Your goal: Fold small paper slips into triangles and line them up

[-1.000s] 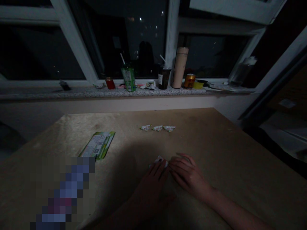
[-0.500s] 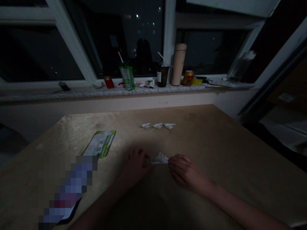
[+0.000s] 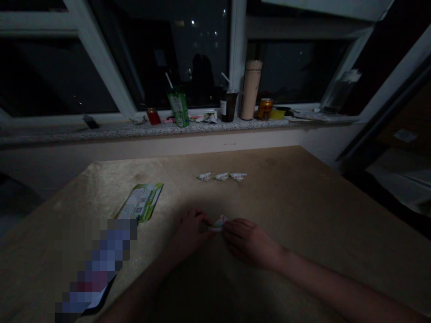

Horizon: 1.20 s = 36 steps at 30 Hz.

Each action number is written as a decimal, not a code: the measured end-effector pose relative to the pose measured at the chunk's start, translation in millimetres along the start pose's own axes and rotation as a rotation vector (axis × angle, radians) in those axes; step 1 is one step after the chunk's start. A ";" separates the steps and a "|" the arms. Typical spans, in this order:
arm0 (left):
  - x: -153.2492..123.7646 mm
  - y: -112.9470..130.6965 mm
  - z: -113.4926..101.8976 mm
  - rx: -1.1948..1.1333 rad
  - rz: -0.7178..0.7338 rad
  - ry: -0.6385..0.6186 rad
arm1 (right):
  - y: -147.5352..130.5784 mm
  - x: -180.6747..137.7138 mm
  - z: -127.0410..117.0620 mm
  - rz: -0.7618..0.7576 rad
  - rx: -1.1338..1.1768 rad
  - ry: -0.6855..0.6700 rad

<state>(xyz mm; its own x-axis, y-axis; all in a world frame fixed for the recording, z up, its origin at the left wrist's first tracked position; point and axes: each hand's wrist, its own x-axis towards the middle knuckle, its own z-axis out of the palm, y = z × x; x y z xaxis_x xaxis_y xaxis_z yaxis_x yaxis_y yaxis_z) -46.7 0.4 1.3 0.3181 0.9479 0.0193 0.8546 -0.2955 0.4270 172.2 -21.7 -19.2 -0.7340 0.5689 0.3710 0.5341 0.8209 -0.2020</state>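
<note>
A small folded wrapper, whitish with reddish and green print and a peaked top, lies on the table between my hands. My left hand is at its left corner, thumb and forefinger closed on that edge. From the other side, my right hand has its fingers together over the wrapper's right part and hides it. Farther back, three similar folded wrapper pieces form a row: a left piece, a middle piece and a right piece.
To the left lies a green and white packet, beside a blurred-out phone-like object. On the windowsill stand a red jar, a green cup, a dark cup, a tall flask and an orange can.
My right hand has moved left, closer to my left hand. Less of the wrapper shows between them, and its visible part is narrower. The three pieces behind have not moved.
</note>
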 end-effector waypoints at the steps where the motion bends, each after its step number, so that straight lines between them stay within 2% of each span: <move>1: -0.5 -0.3 0.0 0.001 0.002 0.000 | -0.1 -0.7 0.9 0.009 0.001 0.006; 8: -0.6 2.6 -3.7 -0.001 0.006 0.000 | 0.0 -0.9 -3.5 0.054 0.022 0.010; 20: -3.8 9.7 -6.2 0.030 0.037 0.073 | 1.0 -2.4 0.2 0.071 0.011 0.017; 28: -16.6 21.0 -2.9 0.304 0.223 0.053 | -1.0 -3.0 -1.6 0.101 0.055 0.001; 32: -30.5 34.3 9.9 0.446 0.220 0.035 | -0.6 -5.1 2.3 0.102 0.049 -0.003; 36: -40.3 43.1 16.4 0.484 0.175 0.096 | 0.0 -5.2 3.6 0.090 0.036 0.001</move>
<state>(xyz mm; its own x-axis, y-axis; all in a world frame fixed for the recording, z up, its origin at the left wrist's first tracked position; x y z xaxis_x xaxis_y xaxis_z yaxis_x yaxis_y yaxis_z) -16.0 -52.5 4.1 0.4538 0.8791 0.1458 0.8910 -0.4505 -0.0568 174.5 -24.5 -24.3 -0.6832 0.6403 0.3511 0.5826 0.7678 -0.2666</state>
